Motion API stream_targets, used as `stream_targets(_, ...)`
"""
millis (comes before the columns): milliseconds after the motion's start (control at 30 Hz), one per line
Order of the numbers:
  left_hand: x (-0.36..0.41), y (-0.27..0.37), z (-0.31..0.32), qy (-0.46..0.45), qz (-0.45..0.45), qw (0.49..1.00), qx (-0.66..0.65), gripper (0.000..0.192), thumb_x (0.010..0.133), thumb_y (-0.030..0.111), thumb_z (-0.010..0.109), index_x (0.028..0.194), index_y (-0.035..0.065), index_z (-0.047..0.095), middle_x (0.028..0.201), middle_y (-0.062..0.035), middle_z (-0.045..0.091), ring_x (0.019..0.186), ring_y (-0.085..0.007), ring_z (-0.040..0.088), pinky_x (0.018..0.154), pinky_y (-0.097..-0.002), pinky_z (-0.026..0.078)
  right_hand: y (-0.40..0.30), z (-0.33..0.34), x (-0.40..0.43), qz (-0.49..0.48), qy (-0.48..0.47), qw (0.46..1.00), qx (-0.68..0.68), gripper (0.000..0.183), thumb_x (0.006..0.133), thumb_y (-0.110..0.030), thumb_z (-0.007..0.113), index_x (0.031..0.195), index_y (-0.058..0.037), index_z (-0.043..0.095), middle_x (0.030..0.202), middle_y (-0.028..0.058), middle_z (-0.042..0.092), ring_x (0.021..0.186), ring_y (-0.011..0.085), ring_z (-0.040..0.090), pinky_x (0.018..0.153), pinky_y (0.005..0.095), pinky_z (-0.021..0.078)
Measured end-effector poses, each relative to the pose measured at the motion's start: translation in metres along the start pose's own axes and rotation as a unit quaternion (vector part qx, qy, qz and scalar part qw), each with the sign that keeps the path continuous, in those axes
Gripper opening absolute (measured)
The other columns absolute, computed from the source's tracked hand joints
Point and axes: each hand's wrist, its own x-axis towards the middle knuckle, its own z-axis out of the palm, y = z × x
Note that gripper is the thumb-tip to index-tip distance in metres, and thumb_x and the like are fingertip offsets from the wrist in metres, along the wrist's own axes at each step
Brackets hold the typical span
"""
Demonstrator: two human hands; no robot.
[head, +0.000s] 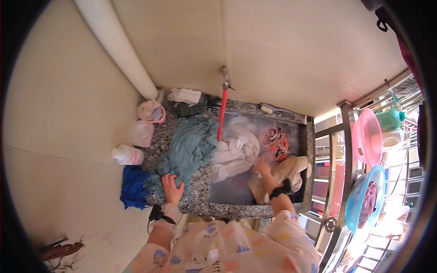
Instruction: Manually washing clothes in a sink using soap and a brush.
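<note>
My left hand (173,189) rests on the lower end of a wet grey-green cloth garment (193,143), its fingers apart. That garment lies bunched on the granite counter along the sink's left rim. In the stone sink (227,192), which holds cloudy water, my right hand (263,167) reaches down among the laundry. It is blurred, so its grip does not show. Beside it are a white garment (239,146), a red patterned cloth (276,143) and a beige garment (285,174) draped toward the right rim. A red hose (223,116) hangs from the wall tap (224,76) down to the sink's left side.
A white bottle (128,155), a pink basket (152,112) and a small tub (142,133) stand at left. Blue cloth (134,187) hangs over the counter edge. A scrub brush (275,109) lies behind the sink. Right of the railing are pink (368,136) and blue (353,204) basins.
</note>
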Motion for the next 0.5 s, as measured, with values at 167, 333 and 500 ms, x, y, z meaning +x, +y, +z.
stream_targets(167,-0.026,-0.024,-0.022,0.023,-0.020,0.999,0.026,0.039,0.067,0.012,0.074,0.100,0.0039,0.054,0.108,-0.0194,0.049,0.103,-0.0420,0.048,0.087,-0.0527,0.042,-0.140,-0.157,-0.159,-0.150,0.162,0.975,0.010,0.076,0.075,-0.015,0.071,0.142,-0.0063,0.036,0.111,0.0196,0.054,0.103,0.0371,0.059,0.085,0.0443,0.0486)
stream_targets(333,-0.028,-0.025,-0.016,0.016,-0.026,0.999,0.009,0.042,0.065,0.012,0.079,0.103,0.0082,0.063,0.111,-0.0182,0.049,0.106,-0.0408,0.049,0.087,-0.0518,0.046,-0.288,-0.172,-0.247,-0.448,0.199,0.844,0.217,0.087,0.070,-0.013,0.075,0.145,-0.0032,0.033,0.106,0.0201,0.047,0.097,0.0386,0.051,0.083,0.0463,0.0464)
stream_targets(500,-0.025,-0.022,-0.016,0.028,-0.054,0.998,-0.035,0.031,0.062,0.011,0.079,0.092,0.0075,0.069,0.112,-0.0172,0.051,0.106,-0.0404,0.050,0.086,-0.0497,0.047,-0.368,-0.204,-0.176,-0.435,0.320,0.841,0.015,0.082,0.071,-0.027,0.075,0.144,-0.0122,0.038,0.107,0.0159,0.053,0.101,0.0325,0.054,0.083,0.0450,0.0458)
